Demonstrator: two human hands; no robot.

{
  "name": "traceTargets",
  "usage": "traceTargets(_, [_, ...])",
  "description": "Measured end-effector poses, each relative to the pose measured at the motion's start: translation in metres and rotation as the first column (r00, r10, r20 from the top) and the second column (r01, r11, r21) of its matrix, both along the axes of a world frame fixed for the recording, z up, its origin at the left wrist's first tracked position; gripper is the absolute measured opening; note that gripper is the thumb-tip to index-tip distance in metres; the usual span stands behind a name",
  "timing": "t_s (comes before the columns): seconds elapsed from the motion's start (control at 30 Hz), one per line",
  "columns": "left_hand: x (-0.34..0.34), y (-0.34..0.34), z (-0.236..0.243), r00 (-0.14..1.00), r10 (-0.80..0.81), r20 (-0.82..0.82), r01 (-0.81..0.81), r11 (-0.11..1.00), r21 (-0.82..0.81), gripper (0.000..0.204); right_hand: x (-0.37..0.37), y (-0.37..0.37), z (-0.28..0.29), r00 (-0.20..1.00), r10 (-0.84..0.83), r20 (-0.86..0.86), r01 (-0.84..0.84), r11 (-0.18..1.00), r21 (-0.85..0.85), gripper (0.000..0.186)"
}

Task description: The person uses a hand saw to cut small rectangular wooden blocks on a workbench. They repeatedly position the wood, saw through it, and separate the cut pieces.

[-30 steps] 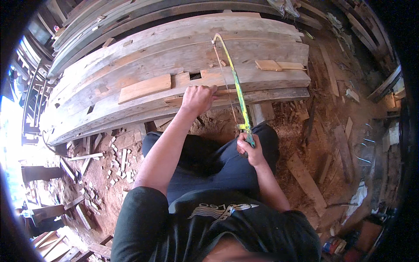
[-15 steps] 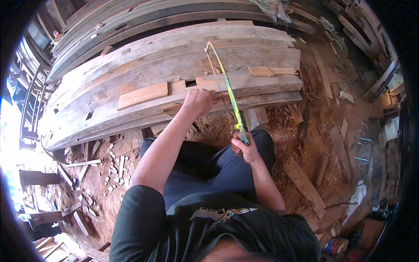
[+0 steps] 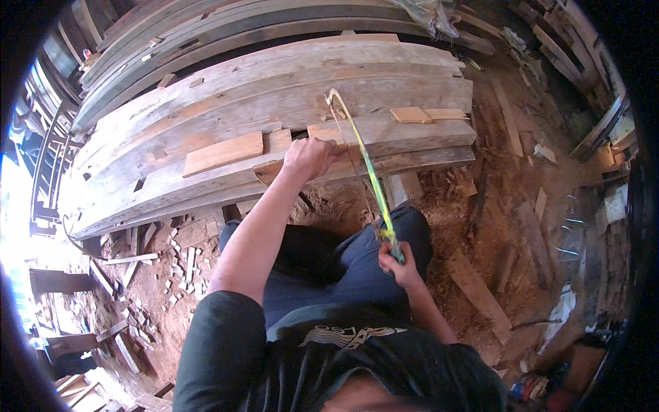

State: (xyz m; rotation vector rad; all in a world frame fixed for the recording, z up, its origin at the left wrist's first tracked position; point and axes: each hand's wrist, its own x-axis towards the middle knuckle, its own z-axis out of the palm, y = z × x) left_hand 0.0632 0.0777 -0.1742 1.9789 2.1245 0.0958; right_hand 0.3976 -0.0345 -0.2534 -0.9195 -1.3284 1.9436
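My right hand (image 3: 400,262) is closed round the handle end of a bow saw (image 3: 371,172) with a slim, curved yellow-green frame. The saw points away from me, its far tip over the timbers and its thin blade left of the frame, beside my left hand. At the near edge of the thick timbers (image 3: 240,99), my left hand (image 3: 309,158) is closed on a piece of wood (image 3: 270,172), mostly covered by the hand and wrist. Just beyond its knuckles lies a small light board (image 3: 325,130). The blade's contact with the wood is hard to make out.
A flat light board (image 3: 223,154) lies on the timbers left of my hand, and two thin offcuts (image 3: 412,115) lie to the right. Small cut blocks (image 3: 182,275) litter the floor at left. Planks (image 3: 478,292) and sawdust cover the right side. More long beams (image 3: 226,31) are stacked behind.
My right hand has drawn the saw back toward me and slightly right; its far tip has come nearer. My left hand has hardly moved.
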Motion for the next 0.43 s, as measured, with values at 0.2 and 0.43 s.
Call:
traceTargets(0.2, [0.006,-0.007,-0.012,0.997,-0.069,-0.022,0.069,0.997,0.040,0.034,-0.007,0.020,0.006,1.000,0.015,0.007,-0.016,0.992,0.127,0.016])
traceTargets(0.43, [0.000,-0.006,-0.017,0.996,-0.091,-0.025,0.093,0.991,0.095,0.041,-0.051,0.086,0.058,0.989,0.110,-0.099,-0.116,0.992,-0.055,0.022])
